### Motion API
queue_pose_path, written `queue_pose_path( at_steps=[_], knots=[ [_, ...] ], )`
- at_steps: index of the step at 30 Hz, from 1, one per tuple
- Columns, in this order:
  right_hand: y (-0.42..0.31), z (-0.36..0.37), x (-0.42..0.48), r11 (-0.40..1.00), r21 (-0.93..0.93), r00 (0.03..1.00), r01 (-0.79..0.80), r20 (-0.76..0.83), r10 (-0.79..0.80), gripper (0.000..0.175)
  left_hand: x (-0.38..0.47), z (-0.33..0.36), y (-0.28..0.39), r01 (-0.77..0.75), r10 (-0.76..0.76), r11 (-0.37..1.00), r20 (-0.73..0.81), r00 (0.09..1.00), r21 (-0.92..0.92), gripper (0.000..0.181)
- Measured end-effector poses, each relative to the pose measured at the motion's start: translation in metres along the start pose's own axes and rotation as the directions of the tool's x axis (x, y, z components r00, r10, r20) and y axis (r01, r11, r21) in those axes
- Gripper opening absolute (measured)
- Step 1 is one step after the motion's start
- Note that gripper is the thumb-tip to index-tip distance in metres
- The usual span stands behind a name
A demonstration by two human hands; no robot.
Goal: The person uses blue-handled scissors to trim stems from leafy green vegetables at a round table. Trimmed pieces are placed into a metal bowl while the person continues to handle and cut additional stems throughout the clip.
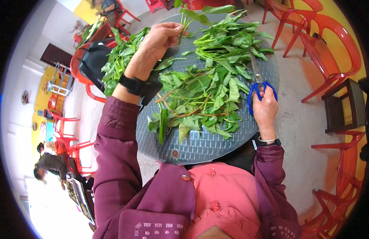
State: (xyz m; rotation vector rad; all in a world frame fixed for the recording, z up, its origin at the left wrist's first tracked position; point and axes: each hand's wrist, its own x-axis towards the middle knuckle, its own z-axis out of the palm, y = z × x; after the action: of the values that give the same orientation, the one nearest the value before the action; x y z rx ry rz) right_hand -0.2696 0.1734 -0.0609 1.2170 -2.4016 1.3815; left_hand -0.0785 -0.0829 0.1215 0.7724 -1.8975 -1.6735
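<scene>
My left hand [162, 37] pinches a few green leafy stems [199, 15] between thumb and fingers, raised over the far side of a round grey table [208, 149] with a woven pattern. In my right hand [265, 110], at the table's right edge, is a pair of scissors [257, 77] with blue-wrapped handles. Its blades point away from me, and their tips reach the leaves of a bundle of leafy greens [229, 41] with stems gathered to the left. Nearer me lies a loose heap of leaves [199, 95] with some brownish stems. One single leaf [165, 63] rests between my left hand and this heap.
More greens [120, 56] lie left of my forearm, beside a black bag [94, 59] on a red chair [78, 64]. Red plastic chairs [328, 50] and a dark wooden stand [346, 107] line the right. Other people [53, 164] are at the left and far left.
</scene>
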Motion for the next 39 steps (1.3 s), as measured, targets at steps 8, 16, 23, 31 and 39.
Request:
queue_pose_path(
  at_steps=[8, 16, 23, 31, 39],
  knots=[
    [-0.004, -0.001, 0.000, 0.999, -0.040, 0.999, -0.031, 0.024, 0.032, 0.032, -0.048, -0.022, -0.030, -0.019, 0.003, 0.979, -0.080, 0.997, -0.202, 0.019],
    [-0.005, -0.002, 0.000, 0.997, -0.078, 1.000, -0.009, 0.020, 0.010, 0.030, -0.057, -0.025, -0.038, -0.082, 0.079, 0.924, -0.021, 0.997, -0.373, 0.034],
    [-0.007, -0.002, 0.001, 0.998, -0.055, 0.999, -0.019, 0.025, 0.020, 0.030, -0.057, -0.033, -0.046, -0.080, 0.148, 0.881, 0.111, 0.983, -0.466, 0.030],
    [-0.006, -0.002, 0.001, 0.997, -0.077, 1.000, -0.001, 0.026, 0.003, 0.029, -0.056, -0.047, -0.065, -0.042, 0.159, 0.824, 0.160, 0.974, -0.565, 0.034],
    [-0.009, -0.002, 0.000, 0.996, -0.090, 1.000, -0.007, 0.012, 0.008, 0.029, -0.061, -0.040, -0.065, -0.086, 0.142, 0.870, 0.080, 0.987, -0.486, 0.029]
  ],
)
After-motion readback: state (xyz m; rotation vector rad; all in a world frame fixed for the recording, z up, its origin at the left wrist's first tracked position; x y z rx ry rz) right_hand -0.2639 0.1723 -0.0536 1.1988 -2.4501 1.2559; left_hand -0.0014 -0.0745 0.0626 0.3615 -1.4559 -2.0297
